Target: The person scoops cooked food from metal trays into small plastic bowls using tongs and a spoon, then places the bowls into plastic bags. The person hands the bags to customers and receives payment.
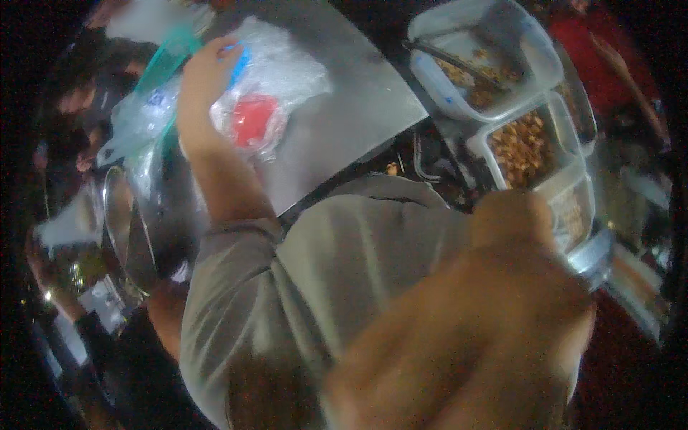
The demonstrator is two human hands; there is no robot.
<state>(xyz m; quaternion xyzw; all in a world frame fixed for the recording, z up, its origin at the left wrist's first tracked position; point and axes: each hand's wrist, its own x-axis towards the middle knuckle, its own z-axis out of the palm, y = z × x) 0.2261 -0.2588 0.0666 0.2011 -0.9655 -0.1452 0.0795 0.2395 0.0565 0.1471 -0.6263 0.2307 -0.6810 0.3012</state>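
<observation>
My left hand [212,62] reaches over the metal table at the upper left, its fingers closed on a blue item [240,64] whose kind I cannot tell. Under and beside it lies crumpled clear plastic wrapping [295,75]. A red, flat-looking item [255,121] sits in clear plastic just below the hand. Close to the camera, my right hand [510,269] is large and blurred at the lower right, near the plastic tubs; its fingers cannot be made out.
A metal tabletop [344,107] ends at a corner near my body. On the right stand an open plastic tub [484,59] with a dark utensil and a tub of brown pieces [521,148]. Green-and-clear plastic [161,70] lies left. A person in red [596,64] is at the upper right.
</observation>
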